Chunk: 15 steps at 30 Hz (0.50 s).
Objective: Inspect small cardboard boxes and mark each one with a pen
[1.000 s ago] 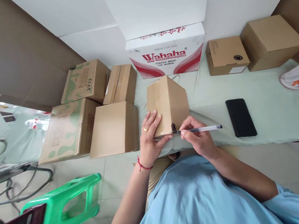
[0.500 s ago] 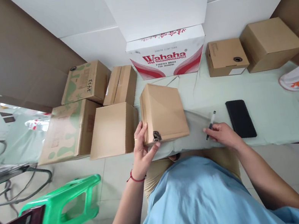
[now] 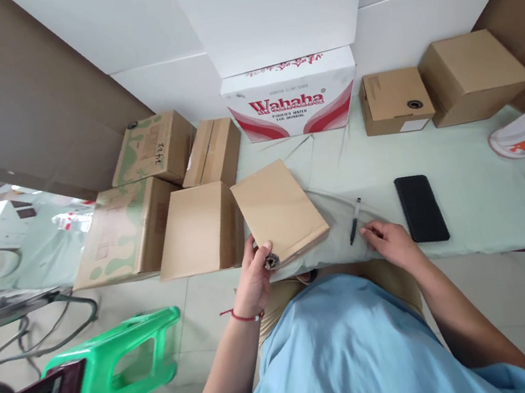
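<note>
- Cardboard boxes in the head view crowd the pale cloth, one just beside the carton; a phone lies right of the right hand.
- Since earlier, the pen has gone from right hand to cloth; the carton has turned.
- The left hand clamps the carton's near-left corner; the right hand curls just beside the pen, closed or not I cannot tell.

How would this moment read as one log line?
left hand: holding cardboard box | right hand: beside pen | pen: on tablecloth, left of phone
</note>
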Each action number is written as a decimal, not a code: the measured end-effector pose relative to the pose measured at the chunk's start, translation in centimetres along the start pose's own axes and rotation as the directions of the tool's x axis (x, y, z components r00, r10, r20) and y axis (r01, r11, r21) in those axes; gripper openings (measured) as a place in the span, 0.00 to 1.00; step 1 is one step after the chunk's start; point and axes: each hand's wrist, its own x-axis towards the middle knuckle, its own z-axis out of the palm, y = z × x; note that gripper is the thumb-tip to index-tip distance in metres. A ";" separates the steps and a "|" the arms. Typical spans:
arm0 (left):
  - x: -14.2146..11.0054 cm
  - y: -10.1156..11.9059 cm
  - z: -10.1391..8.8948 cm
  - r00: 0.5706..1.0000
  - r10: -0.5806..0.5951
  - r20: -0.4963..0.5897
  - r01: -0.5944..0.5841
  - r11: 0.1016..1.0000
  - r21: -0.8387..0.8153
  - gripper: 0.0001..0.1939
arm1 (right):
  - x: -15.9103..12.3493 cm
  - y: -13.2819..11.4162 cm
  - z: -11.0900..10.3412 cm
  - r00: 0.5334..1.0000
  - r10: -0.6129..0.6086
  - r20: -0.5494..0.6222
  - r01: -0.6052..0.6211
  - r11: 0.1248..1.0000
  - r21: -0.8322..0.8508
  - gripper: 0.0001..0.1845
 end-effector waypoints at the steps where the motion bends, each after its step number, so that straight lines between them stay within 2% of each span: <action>1: -0.2 0.2 0.2 1.000 -0.008 0.004 0.008 1.000 -0.006 0.38 | -0.1 0.3 0.0 1.000 -0.002 -0.001 0.002 1.000 0.010 0.28; 4: -1.3 1.6 0.2 0.998 -0.017 0.065 0.017 1.000 0.002 0.32 | -0.4 1.0 0.1 1.000 0.002 -0.003 -0.002 0.999 0.042 0.28; 7: -2.1 4.4 -1.0 0.996 0.043 0.078 -0.045 0.999 0.024 0.27 | -0.4 1.5 0.2 1.000 0.017 -0.007 -0.017 0.997 0.069 0.28; 10: -1.6 9.0 -2.9 0.986 0.164 -0.010 -0.163 0.984 0.069 0.22 | -0.3 1.8 0.5 0.999 0.030 -0.016 -0.029 0.996 0.084 0.27; 13: 0.5 14.2 -5.2 0.945 0.320 -0.059 -0.306 0.936 0.175 0.20 | -0.1 2.0 0.8 0.999 0.033 -0.030 -0.030 0.996 0.087 0.26; 15: 2.6 17.5 -6.6 0.946 0.320 -0.051 -0.295 0.915 0.274 0.25 | -0.1 2.2 0.9 0.999 0.031 -0.040 -0.027 0.995 0.091 0.26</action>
